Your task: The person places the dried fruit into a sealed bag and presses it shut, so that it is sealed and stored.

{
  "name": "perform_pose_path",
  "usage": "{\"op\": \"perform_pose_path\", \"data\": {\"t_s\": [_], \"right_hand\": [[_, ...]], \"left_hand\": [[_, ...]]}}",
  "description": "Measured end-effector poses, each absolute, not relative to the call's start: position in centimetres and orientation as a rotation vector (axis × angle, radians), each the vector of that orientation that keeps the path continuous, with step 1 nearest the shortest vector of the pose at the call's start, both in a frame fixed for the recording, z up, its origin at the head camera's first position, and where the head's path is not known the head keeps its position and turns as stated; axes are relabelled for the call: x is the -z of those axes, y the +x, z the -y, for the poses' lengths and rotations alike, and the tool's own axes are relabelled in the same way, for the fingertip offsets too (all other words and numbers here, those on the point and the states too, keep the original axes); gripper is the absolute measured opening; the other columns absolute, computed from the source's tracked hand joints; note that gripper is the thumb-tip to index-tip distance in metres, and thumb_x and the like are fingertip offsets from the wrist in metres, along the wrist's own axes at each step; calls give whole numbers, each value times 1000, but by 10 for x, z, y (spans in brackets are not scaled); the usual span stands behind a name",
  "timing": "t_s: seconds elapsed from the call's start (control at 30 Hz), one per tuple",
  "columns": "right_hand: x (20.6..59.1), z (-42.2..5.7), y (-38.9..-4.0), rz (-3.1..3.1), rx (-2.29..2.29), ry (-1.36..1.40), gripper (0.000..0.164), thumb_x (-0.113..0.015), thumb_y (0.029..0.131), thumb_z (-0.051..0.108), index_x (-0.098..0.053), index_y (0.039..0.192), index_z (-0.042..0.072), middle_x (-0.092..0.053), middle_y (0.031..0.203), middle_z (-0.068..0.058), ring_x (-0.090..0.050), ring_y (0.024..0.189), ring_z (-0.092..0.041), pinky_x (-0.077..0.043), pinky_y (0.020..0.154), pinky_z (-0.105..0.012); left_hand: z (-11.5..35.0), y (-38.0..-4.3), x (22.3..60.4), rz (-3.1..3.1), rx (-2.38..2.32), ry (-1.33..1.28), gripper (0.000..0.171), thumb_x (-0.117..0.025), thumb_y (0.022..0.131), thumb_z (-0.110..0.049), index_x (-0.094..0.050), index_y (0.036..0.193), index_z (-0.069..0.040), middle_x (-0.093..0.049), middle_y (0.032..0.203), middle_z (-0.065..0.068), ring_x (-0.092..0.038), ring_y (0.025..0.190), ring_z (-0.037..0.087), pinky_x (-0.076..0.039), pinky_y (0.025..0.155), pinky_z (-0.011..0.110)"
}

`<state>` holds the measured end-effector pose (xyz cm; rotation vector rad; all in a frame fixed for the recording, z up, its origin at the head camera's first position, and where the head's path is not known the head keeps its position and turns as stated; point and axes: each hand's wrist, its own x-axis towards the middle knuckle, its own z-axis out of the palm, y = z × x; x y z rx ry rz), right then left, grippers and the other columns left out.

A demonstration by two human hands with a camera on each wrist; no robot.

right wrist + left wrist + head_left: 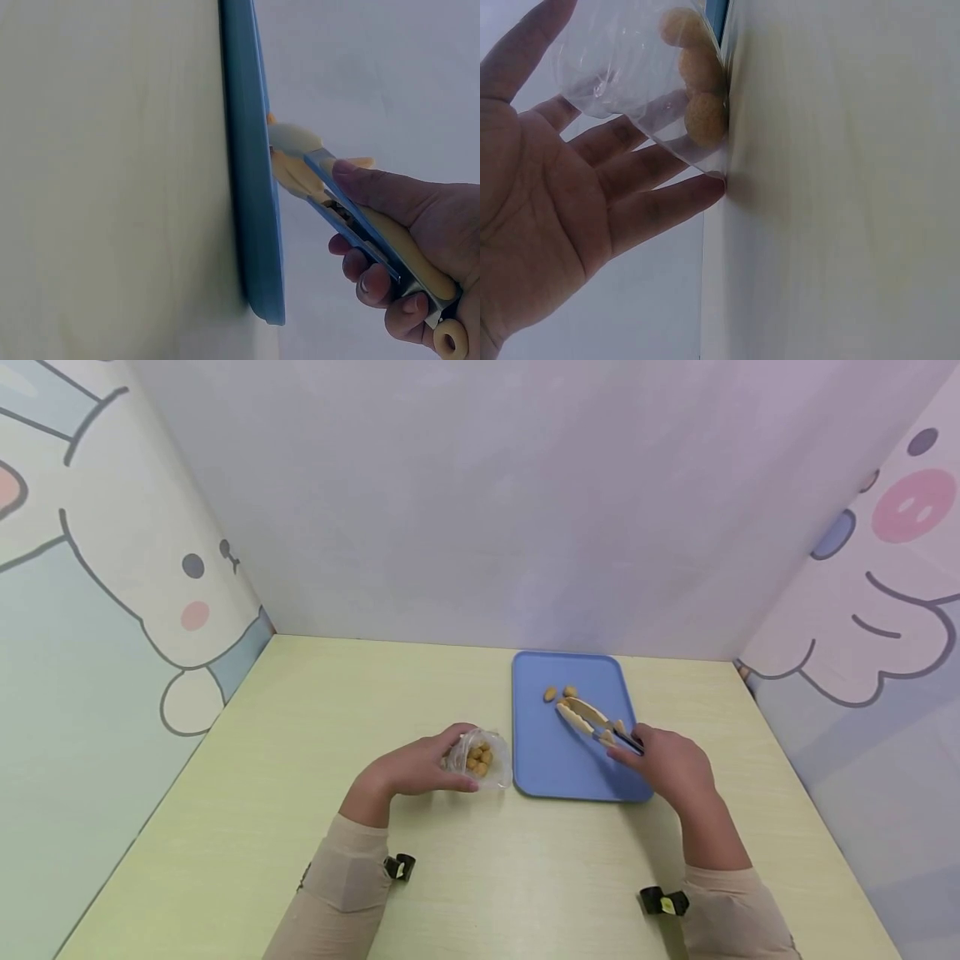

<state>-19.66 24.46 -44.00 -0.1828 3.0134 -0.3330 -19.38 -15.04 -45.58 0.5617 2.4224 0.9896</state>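
Observation:
My left hand [416,767] holds a clear plastic cup [600,56] that tilts on its side at the table, its mouth toward the tray. Several round brown balls [705,120] rest inside it along the lower wall. My right hand [678,768] grips a pair of tongs [587,717] with cream-coloured heads and a metal body. The tong heads reach low over the blue tray [542,764], their tips right at a small brown ball in its upper half. Close beside them lie a brown ball [571,691] and an oval brown piece [550,693].
The pale wooden table [517,868] runs back to a plain grey wall [465,510]. Side walls with cartoon animals stand at left and right. The tray's raised rim lies just right of the cup. Black wrist mounts [663,902] sit at both sleeves.

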Motion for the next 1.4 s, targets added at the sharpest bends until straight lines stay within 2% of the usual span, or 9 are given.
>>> {"op": "perform_pose_path", "data": {"t_s": [0.17,0.47,0.9,1.2,1.4], "right_hand": [[439,-247,-197,-3006,326,-204,53,-60,86,65,-47,79,15,-43,64,-1,-42,56,-18,-29,49,-32],[437,-249,-196,-3032,340,-239,42,-67,89,51,-47,81,14,-43,63,-2,-42,54,-19,-29,48,-33],[438,-250,-196,-3051,350,-294,39,-70,88,46,-48,84,14,-41,64,-2,-40,55,-18,-28,48,-32],[436,-251,-197,-3045,365,-329,40,-70,87,49,-50,87,14,-43,65,-1,-40,55,-17,-27,48,-32],[436,-251,-198,-3056,369,-359,36,-72,87,44,-51,88,14,-45,65,-1,-40,54,-17,-28,48,-32]], "left_hand": [[150,-194,456,-2421,-986,554,87,-75,76,-62,-29,147,-41,-54,116,-7,-52,105,16,-43,93,41],[150,-194,456,-2428,-984,561,87,-75,75,-63,-29,146,-43,-55,116,-7,-52,105,16,-43,92,41],[149,-192,455,-2428,-987,553,85,-75,76,-61,-30,146,-42,-55,116,-8,-52,106,16,-43,94,43],[149,-193,456,-2426,-983,555,85,-75,76,-62,-29,146,-43,-54,116,-8,-52,106,16,-43,93,42],[149,-194,456,-2429,-979,555,85,-75,76,-62,-29,146,-44,-54,116,-8,-52,105,16,-43,93,42]]}}
